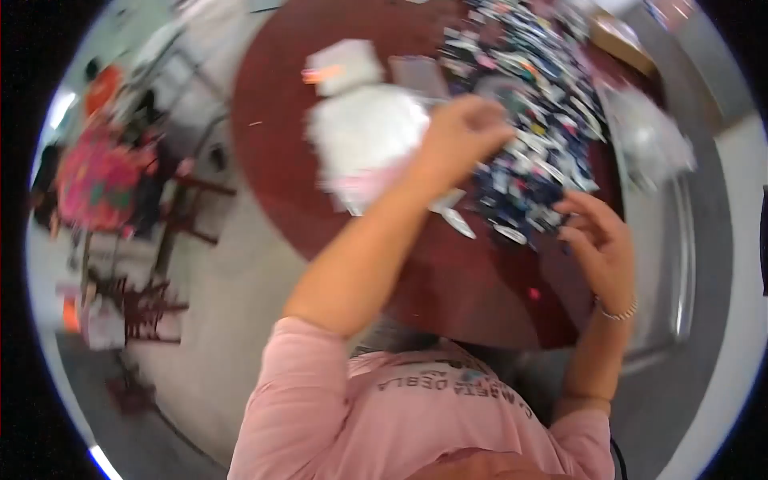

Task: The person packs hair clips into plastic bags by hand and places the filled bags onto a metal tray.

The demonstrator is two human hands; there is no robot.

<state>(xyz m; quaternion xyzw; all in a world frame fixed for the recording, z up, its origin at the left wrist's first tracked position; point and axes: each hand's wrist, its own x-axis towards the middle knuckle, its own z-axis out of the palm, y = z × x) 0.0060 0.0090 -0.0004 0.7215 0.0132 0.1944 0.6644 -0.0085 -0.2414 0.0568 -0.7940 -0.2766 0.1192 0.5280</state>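
Observation:
A heap of small mixed pieces [536, 160], mostly dark blue, black and white with a few bright bits, covers the right side of the table; blur hides their exact kind. My left hand [468, 136] is over the heap's left edge, its fingers curled into a pinch, and whatever they hold is too smeared to name. At the near right edge of the heap is my right hand [600, 244], thumb and fingers bent but apart. Left of the heap lies a stack of clear plastic bags [368, 132], partly behind my left forearm.
The round dark red table [280, 160] carries a white packet [348, 64] with an orange mark and a flat greyish rectangle [420, 76]. A cardboard box [622, 44] and a clear plastic bag [652, 136] are at the right. Dark wooden chairs [148, 308] stand on the left.

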